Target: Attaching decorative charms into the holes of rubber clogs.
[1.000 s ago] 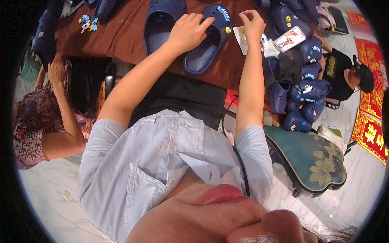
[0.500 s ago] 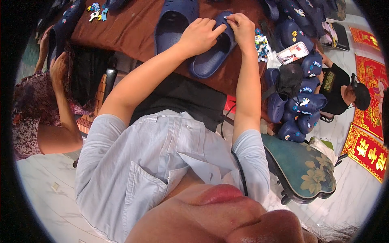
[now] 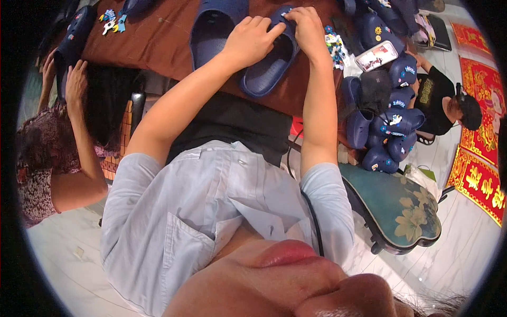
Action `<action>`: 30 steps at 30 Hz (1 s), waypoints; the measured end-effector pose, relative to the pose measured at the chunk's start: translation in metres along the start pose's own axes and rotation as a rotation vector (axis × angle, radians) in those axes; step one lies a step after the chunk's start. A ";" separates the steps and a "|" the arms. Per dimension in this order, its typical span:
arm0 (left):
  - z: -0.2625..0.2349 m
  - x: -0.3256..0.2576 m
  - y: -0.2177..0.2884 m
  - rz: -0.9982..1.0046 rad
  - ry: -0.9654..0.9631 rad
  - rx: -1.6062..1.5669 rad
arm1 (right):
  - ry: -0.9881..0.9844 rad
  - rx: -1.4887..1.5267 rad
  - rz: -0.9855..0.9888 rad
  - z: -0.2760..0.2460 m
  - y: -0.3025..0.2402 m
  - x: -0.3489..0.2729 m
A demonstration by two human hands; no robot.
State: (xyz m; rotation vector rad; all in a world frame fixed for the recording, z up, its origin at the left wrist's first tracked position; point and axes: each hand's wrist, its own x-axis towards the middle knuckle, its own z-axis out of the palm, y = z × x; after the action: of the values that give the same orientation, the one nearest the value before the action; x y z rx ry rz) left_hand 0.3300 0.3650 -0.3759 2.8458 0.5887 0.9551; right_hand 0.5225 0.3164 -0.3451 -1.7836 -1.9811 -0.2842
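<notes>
Head view: left hand (image 3: 249, 43) half-curled against the navy clog (image 3: 268, 74), likely steadying it, can't tell how tight. Right hand (image 3: 309, 33) has fingertips bunched at the toe, grip unclear. Clog's by the worktop (image 3: 153, 45)'s near edge, probably for easy reach.

Your brown-clothed table (image 3: 150, 42) carries a clog (image 3: 266, 76) under your left hand (image 3: 249, 43) and right hand (image 3: 308, 31), a second clog (image 3: 208, 45) left of them, charms (image 3: 121, 22) farther left, more charms (image 3: 334, 45) and piled clogs (image 3: 383, 158) to their right.

Left clog (image 3: 207, 39) cut by top edge; right clog (image 3: 268, 74) part-hidden behind right grip (image 3: 309, 33); loose charms (image 3: 334, 46) too small to tell.
</notes>
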 end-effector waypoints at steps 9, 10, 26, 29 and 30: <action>0.000 -0.001 0.000 0.030 0.025 0.022 | -0.066 0.042 0.032 -0.004 -0.005 0.012; 0.000 -0.001 0.000 0.028 0.026 0.027 | -0.079 0.023 0.037 -0.003 -0.005 0.012; -0.001 -0.001 0.001 0.001 -0.009 0.026 | 0.263 0.057 0.089 0.004 -0.006 -0.035; 0.000 -0.001 0.001 0.003 -0.018 0.027 | 0.385 0.022 0.277 -0.012 -0.001 -0.064; 0.000 -0.002 0.000 0.006 -0.007 0.029 | 0.393 0.008 0.330 -0.015 0.003 -0.075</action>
State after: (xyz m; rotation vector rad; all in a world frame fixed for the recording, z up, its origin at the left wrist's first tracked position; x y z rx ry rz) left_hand 0.3288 0.3643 -0.3772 2.8771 0.5988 0.9451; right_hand 0.5327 0.2439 -0.3670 -1.8457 -1.3947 -0.4738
